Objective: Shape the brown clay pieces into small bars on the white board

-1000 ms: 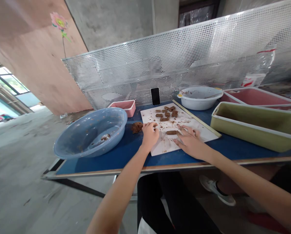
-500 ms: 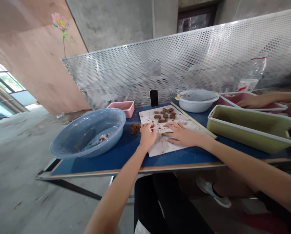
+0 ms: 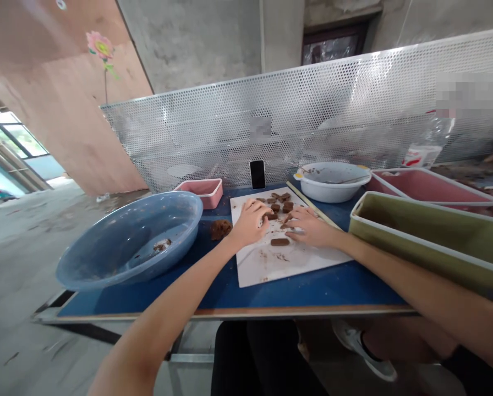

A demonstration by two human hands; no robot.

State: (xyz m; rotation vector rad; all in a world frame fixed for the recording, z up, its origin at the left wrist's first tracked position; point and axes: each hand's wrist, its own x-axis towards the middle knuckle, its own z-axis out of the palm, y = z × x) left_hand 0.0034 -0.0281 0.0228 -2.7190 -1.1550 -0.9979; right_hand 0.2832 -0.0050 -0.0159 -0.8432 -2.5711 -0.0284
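Presently: my left hand [image 3: 250, 221] and right hand [image 3: 308, 225], apart and loosely curled, touch brown pieces [image 3: 280, 201] on the white board [image 3: 267, 264]. Risk: a careless sweep squashes pieces or knocks one off the board.

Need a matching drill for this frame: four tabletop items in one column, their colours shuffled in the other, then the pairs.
Items
1. large basin at the table's left end
2. long tub on the right
3. small tray behind the basin
4. board under both hands

Colours
A. pink
B. white
C. translucent blue
D. olive green

Pairs: 1-C, 2-D, 3-A, 4-B.

The left hand and the right hand rest on the board among the brown pieces.
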